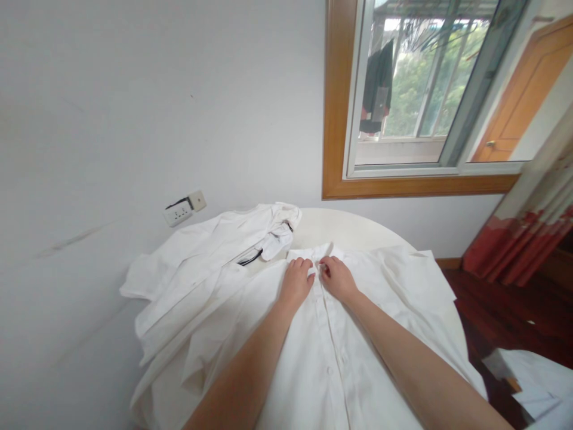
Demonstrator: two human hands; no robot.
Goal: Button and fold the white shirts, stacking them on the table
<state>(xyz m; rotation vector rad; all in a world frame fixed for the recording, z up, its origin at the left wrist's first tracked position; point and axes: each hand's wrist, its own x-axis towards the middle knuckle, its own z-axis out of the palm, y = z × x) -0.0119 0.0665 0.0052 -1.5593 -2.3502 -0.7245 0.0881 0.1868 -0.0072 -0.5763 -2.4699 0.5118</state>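
Note:
A white button-up shirt (358, 358) lies spread flat on a round white table (340, 230), collar towards the wall. Both my hands rest close together near its collar, on the button strip. My left hand (296, 279) has its fingers curled and pinches the left edge of the placket. Facing it, my right hand (336, 278) pinches the right edge, fingers pressed together. A row of small buttons runs down the shirt between my forearms.
Another white garment (210, 251) with a black strap lies crumpled at the table's back left. A wall socket (179, 212) sits on the white wall behind. A wood-framed window (421, 95) is at the right, with red curtains (528, 239) and dark wooden floor below.

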